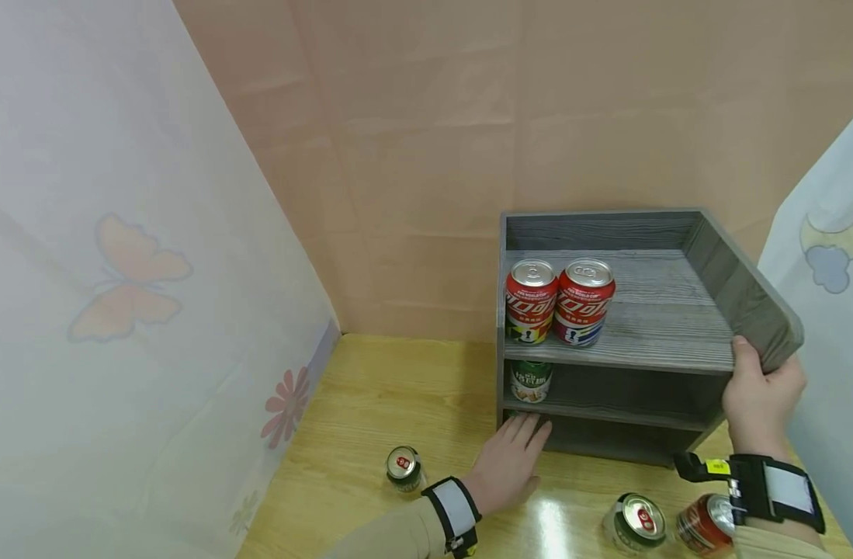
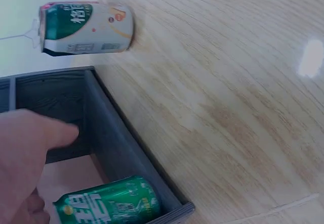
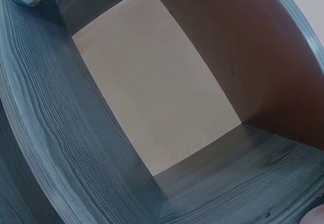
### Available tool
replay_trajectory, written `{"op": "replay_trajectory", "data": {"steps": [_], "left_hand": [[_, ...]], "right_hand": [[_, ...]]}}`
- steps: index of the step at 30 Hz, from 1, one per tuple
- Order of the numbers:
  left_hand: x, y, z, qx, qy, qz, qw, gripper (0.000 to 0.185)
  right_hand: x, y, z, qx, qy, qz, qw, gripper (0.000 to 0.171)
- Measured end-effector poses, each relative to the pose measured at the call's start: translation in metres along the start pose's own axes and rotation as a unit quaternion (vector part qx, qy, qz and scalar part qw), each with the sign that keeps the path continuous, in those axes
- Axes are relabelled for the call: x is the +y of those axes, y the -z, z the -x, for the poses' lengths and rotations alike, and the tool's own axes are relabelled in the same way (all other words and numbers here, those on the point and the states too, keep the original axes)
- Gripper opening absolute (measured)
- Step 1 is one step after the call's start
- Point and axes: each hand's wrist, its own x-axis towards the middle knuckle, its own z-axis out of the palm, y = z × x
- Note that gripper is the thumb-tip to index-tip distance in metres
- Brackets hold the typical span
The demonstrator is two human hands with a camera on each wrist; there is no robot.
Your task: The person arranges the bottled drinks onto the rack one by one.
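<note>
left hand: fingers straight, together, touching grey wooden shelf unit bottom-left edge | right hand: fingers clamped on its right front corner | green-white can well apart left, bare tabletop between

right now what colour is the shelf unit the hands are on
Grey, with a wood-grain pattern; the shelf unit shows best in the head view.

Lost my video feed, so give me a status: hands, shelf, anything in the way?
Left hand flat at grey shelf base. Right hand grips its right wall. Two red cans on top.
</note>
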Motion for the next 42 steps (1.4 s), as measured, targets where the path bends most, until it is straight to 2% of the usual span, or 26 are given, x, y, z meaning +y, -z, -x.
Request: {"op": "replay_trajectory", "data": {"steps": [5, 9, 14, 21, 26, 29, 33, 38, 42], "left_hand": [[-0.005, 0.007, 0.008, 0.002, -0.031, 0.041, 0.9987, 0.086], [-0.013, 0.01, 0.017, 0.021, -0.024, 0.081, 0.9962, 0.079], [-0.03, 0.019, 0.028, 0.059, 0.025, 0.136, 0.9885, 0.073], [-0.061, 0.034, 0.044, 0.128, 0.085, 0.186, 0.9705, 0.069], [-0.085, 0.038, 0.059, 0.134, 0.146, 0.194, 0.9608, 0.067], [-0.095, 0.042, 0.069, 0.128, 0.188, 0.201, 0.9529, 0.065], [-0.105, 0.044, 0.08, 0.099, 0.236, 0.199, 0.9461, 0.062], [-0.112, 0.041, 0.09, 0.022, 0.278, 0.198, 0.9399, 0.065], [-0.115, 0.036, 0.098, -0.049, 0.303, 0.21, 0.9284, 0.073]], "right_hand": [[0.0, 0.0, 0.0, -0.001, -0.004, 0.001, 1.0, 0.031], [0.0, 0.0, 0.001, -0.001, -0.006, 0.002, 1.0, 0.029], [-0.002, 0.0, 0.0, 0.006, -0.019, 0.002, 1.0, 0.03], [-0.002, 0.0, -0.001, 0.009, -0.015, 0.006, 1.0, 0.033], [0.0, -0.001, 0.0, 0.01, -0.002, 0.004, 1.0, 0.027], [0.0, -0.001, 0.0, 0.01, 0.001, 0.003, 1.0, 0.027], [0.0, 0.0, 0.0, 0.013, -0.003, -0.001, 1.0, 0.029], [-0.001, 0.0, 0.001, 0.014, -0.003, -0.003, 1.0, 0.029], [-0.001, 0.0, 0.002, 0.012, 0.002, -0.002, 1.0, 0.028]]}}
